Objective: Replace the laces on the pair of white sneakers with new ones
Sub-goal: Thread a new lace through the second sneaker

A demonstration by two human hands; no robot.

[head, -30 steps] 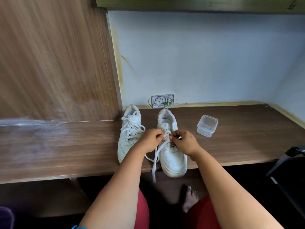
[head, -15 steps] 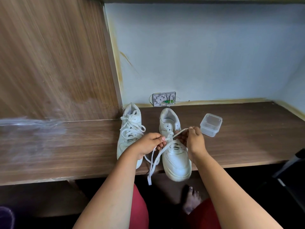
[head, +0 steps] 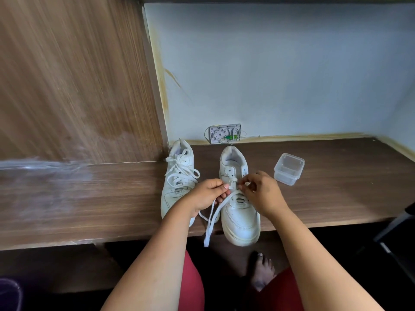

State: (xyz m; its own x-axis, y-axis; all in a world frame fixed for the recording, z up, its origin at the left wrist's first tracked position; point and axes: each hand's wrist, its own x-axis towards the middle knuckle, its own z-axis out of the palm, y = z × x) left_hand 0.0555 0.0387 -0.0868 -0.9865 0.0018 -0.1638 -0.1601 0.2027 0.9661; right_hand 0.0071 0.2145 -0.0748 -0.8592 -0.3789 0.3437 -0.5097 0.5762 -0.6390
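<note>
On the wooden desk (head: 336,198), both hands work the right sneaker (head: 239,212): the left hand (head: 207,195) and right hand (head: 261,191) each pinch the flat white lace (head: 213,218) at mid-eyelets. Best to keep the woven lace untwisted and evenly taut. The left sneaker (head: 177,182), smooth leather-like, sits beside it fully laced; a clear plastic tub (head: 288,169) stands near.

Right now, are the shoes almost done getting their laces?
About halfway, it looks. The left sneaker is fully laced. Both hands, left hand and right hand, are threading the lace through the right sneaker; its upper eyelets are empty.
</note>
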